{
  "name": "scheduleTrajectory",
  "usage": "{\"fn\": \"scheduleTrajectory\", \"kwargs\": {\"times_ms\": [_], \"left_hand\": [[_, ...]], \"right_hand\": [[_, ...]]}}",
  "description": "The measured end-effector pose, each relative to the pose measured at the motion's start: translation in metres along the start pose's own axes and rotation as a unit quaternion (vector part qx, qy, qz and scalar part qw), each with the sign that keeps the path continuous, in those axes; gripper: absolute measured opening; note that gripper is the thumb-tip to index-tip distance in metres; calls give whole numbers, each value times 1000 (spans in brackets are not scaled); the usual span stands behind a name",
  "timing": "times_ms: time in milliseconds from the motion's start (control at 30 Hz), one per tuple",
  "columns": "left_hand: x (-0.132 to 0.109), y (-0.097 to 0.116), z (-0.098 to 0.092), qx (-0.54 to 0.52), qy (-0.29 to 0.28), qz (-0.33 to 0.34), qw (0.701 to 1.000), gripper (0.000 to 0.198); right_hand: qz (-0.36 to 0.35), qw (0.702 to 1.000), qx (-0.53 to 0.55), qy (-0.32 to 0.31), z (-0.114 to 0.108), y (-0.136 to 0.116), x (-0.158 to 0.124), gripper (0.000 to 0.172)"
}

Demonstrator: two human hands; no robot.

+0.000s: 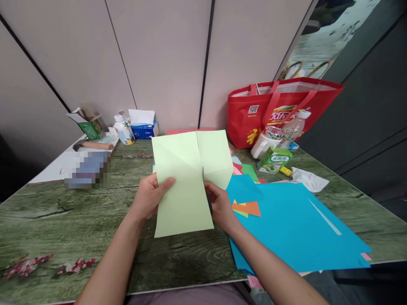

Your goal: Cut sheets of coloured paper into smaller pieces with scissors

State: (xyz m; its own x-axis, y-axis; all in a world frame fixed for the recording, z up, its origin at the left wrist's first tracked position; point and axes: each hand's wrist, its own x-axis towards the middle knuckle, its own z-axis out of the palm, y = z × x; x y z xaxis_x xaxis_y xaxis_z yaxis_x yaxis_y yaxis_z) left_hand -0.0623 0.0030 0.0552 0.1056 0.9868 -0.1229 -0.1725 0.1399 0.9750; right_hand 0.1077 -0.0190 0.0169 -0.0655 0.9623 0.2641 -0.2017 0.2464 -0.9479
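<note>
In the head view, holds a pale green sheet up over the middle of the bench, face towards the camera. Pinches its left edge with the left hand, thumb on the near face, fingers behind. Has the right hand closed round a dark tool, apparently scissors, with only a sliver of blade showing at the sheet and the grip largely hidden. Looks, as a judgement, to be midway through cutting, with a narrower right part angled away from the left part beyond the blade. Cannot tell the line from blade to far edge as cut or crease. Seems to call next for a firm left pinch, a sheet held flat, and short closings of the blades straight towards the far edge, clear of the left fingers. To the right, shows large blue paper with orange scraps on its left part, just beside the right hand. Farther right, past the blue paper, shows a green carton in front of a red bag; far left, a tissue box beside a white bottle
</note>
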Motion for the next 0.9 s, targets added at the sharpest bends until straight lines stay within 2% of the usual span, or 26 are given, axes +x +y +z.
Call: {"fn": "scheduleTrajectory", "kwargs": {"times_ms": [900], "left_hand": [[0, 0, -2, -6, -7, 2, 1000, 29]], "right_hand": [[-9, 999, -38, 10, -3, 2, 0, 22]]}}
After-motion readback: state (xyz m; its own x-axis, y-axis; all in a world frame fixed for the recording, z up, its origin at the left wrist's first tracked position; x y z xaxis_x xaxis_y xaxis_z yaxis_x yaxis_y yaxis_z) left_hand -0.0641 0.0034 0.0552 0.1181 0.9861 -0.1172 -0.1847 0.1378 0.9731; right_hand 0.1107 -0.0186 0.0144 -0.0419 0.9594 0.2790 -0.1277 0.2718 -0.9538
